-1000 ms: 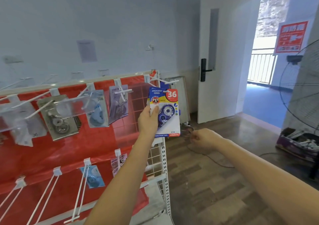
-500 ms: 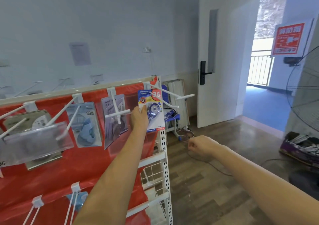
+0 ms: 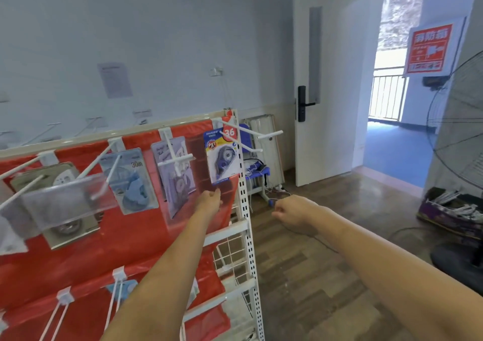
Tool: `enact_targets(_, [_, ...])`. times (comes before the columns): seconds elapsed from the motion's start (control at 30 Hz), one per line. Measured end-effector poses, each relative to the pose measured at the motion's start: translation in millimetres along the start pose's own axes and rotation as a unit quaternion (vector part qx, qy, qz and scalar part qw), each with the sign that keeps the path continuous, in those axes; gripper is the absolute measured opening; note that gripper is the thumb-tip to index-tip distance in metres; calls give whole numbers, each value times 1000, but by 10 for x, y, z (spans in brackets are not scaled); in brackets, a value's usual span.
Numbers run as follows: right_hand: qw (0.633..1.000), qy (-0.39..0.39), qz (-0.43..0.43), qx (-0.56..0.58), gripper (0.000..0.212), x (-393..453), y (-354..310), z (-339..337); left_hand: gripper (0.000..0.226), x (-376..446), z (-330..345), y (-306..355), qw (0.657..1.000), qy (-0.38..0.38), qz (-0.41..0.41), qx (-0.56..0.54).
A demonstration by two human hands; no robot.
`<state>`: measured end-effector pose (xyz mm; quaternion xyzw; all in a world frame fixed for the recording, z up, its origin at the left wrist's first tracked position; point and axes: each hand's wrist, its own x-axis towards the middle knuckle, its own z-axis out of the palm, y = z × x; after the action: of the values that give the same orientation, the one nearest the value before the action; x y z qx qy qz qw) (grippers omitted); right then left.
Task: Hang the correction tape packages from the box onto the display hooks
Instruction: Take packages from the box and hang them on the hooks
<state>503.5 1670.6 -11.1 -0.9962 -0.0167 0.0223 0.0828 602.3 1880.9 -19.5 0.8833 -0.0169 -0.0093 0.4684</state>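
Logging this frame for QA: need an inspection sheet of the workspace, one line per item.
Surface: red-backed display rack with white hooks, on a wood floor.
Job's things: correction tape package hangs on the rightmost top hook; other packages hang further left.
Clutter: dark box of items on the floor at right.
Grippers: left hand just below the package, holding nothing; right hand loosely curled, holding nothing.
Cables: cords on the floor near a blue chair.
Surroundings: open white door, red sign, standing fan.
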Motion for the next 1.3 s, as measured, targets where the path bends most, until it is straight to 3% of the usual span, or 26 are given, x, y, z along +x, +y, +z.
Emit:
enact_targets(0.17, [1000, -7, -30, -2, 35, -283, -189, -48, 21, -613, -126, -231, 985, -69, 28, 159])
enact_targets(0.33, [997, -10, -73, 0, 31, -519, -576, 88, 24, -1251, -413, -507, 948, -51, 43, 311])
enact_targets(0.5, [991, -10, -135, 4, 31, -735, -1172, 366, 30, -1895, -870, -774, 924, -7, 8, 383])
enact_targets(0.93, [944, 11, -330, -13, 31, -1310, -3568, 579, 32, -3473, -2592, -1722, 894, 106, -127, 417])
enact_targets(1.3, [917, -23, -397, 22, 28, -1896, -5303, 1159, 29, -4479, -3848, -2720, 875, 202, -187, 398])
